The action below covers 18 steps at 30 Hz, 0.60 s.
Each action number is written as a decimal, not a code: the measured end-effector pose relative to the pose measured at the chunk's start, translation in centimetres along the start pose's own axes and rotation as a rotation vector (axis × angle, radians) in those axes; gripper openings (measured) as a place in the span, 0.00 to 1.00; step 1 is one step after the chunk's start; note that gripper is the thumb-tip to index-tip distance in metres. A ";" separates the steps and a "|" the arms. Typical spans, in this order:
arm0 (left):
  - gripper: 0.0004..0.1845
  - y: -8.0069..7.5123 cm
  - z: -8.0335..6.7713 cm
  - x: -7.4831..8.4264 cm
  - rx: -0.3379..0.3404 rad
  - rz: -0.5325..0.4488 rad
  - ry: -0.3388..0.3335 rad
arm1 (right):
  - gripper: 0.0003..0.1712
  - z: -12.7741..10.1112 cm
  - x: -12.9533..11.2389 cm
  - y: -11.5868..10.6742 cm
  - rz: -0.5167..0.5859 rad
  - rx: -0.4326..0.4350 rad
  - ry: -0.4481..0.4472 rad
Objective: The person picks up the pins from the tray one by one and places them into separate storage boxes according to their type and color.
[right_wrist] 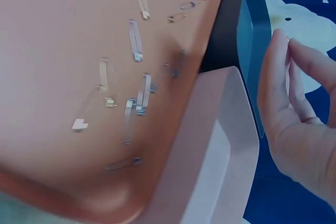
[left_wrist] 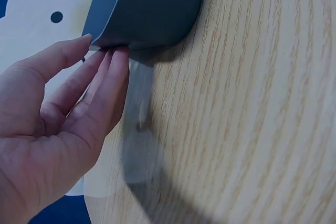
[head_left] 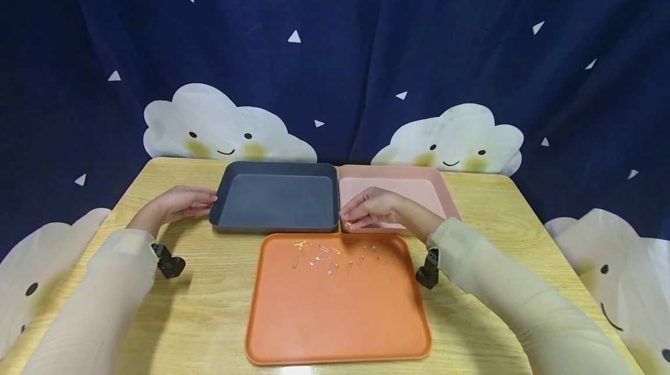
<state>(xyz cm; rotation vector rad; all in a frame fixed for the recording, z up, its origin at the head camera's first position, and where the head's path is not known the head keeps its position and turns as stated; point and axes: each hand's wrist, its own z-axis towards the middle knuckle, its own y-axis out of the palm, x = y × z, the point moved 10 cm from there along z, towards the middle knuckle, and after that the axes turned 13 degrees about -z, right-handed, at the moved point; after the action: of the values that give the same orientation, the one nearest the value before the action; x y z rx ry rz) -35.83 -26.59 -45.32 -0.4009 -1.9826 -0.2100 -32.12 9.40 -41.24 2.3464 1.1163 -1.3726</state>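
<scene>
Both hands differ: left hand flat against grey tray; right hand pinches a pin.

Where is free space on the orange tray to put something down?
The orange tray is bare across its near half, toward the person. Its far strip is crowded with small pins, just below the right hand. The grey tray floor also looks bare.

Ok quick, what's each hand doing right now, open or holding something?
Left hand: open, straight fingertips touching the grey tray.
Right hand: pinching a small pin over the pink tray.
</scene>
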 end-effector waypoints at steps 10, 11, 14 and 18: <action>0.33 0.2 0.1 0.4 -0.021 -0.045 0.013 | 0.24 3.5 -2.7 -0.8 -0.121 0.058 0.091; 0.33 0.2 0.0 0.5 -0.019 -0.049 0.014 | 0.24 3.8 -3.1 -0.8 -0.138 0.056 0.091; 0.32 0.1 0.1 0.4 -0.013 -0.068 0.013 | 0.23 5.0 -4.1 -0.9 -0.185 0.061 0.096; 0.33 0.0 0.1 0.0 -0.020 -0.092 0.013 | 0.22 6.3 -4.8 -1.1 -0.196 0.097 0.120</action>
<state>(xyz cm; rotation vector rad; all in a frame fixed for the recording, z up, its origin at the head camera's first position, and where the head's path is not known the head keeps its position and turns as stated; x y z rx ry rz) -35.89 -26.56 -45.40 -0.3209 -1.9892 -0.2898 -38.41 4.58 -40.58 2.4726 1.3752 -1.3921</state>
